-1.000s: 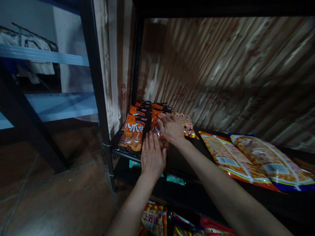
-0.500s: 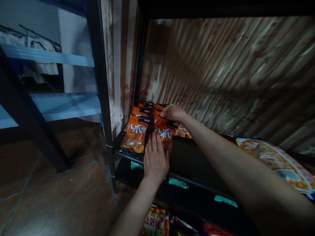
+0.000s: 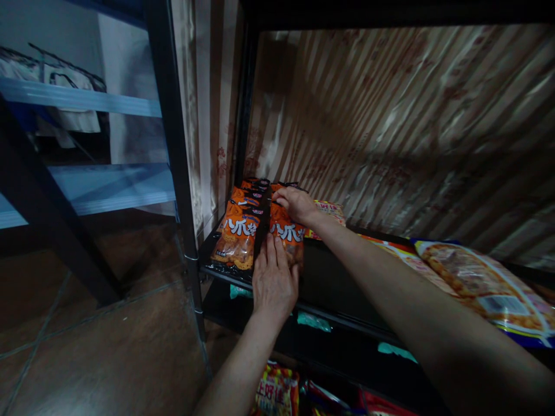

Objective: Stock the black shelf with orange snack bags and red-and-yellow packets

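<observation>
Two rows of orange and black snack bags lie overlapped at the left end of a black shelf. My left hand (image 3: 275,283) rests flat, fingers stretched out, on the lower part of the front snack bag (image 3: 288,228) of the right row. Behind it, my right hand (image 3: 295,203) has its fingers curled and pinched at the top of a snack bag in the same row; the fingertips partly hide what they grip. Beside my left hand sits the front bag (image 3: 237,237) of the left row, untouched.
A yellow and pink package (image 3: 329,211) and a large pizza-picture bag (image 3: 481,283) lie further right on the shelf (image 3: 333,277). Teal packets (image 3: 314,321) sit one level down, colourful bags (image 3: 277,390) at the bottom. A black shelf post (image 3: 171,133) stands at left.
My right hand has shifted slightly left and its fingers have curled at the bag's top. The package behind my right wrist shows more. My left hand stays put.
</observation>
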Available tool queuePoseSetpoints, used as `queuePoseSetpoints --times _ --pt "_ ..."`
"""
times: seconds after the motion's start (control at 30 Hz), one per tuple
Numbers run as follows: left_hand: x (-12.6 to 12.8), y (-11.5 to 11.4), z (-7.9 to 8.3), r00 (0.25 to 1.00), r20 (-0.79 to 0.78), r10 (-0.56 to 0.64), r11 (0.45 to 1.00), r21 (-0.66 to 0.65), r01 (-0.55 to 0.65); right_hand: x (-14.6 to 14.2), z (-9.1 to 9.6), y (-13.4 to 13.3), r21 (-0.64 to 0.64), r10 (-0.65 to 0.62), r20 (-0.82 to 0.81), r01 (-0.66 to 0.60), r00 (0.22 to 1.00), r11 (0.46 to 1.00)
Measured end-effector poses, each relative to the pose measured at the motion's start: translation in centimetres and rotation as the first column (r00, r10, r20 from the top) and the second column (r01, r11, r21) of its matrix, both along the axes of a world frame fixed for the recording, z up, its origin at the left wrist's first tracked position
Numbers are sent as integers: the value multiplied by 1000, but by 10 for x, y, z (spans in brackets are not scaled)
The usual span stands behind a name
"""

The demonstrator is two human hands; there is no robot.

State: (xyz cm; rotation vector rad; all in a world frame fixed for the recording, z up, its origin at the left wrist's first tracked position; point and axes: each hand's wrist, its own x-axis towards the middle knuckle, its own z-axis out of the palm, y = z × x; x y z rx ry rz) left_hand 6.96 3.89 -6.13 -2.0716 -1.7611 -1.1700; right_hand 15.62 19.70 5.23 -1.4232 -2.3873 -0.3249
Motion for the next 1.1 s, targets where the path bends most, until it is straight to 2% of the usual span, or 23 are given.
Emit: queuePoseSetpoints --times 0.13,0.27,0.33,0.47,0.57,0.7,0.8,0.97,1.1 --pt "0 -1 1 1000 -4 6 1000 -15 -6 4 -6 -4 192 7 -54 3 999 981" --pt "-1 -2 2 1000 17 -5 999 -37 6 7 -14 -35 407 41 -158 27 987 913" --pt "-2 -1 2 999 27 -22 999 -26 23 9 -25 -54 441 82 -159 -3 984 897" --pt "-3 1 -2 997 37 -72 995 68 70 16 -48 -84 355 81 -152 -22 985 934" --pt "-5 3 -5 989 63 -132 979 165 120 24 -58 -96 311 52 -169 3 984 950" --pt "-12 1 -9 959 149 -240 917 359 174 34 -61 -115 303 58 -234 16 971 953" --pt "-12 -10 -12 932 158 -327 862 454 226 38 -67 -135 290 64 -327 36 943 956" --pt "0 -38 -18 888 87 -451 818 439 372 44 -88 -162 206 62 -455 37 888 978" --pt "3 -50 -21 883 59 -465 812 425 399 50 -101 -172 162 36 -529 59 848 985"
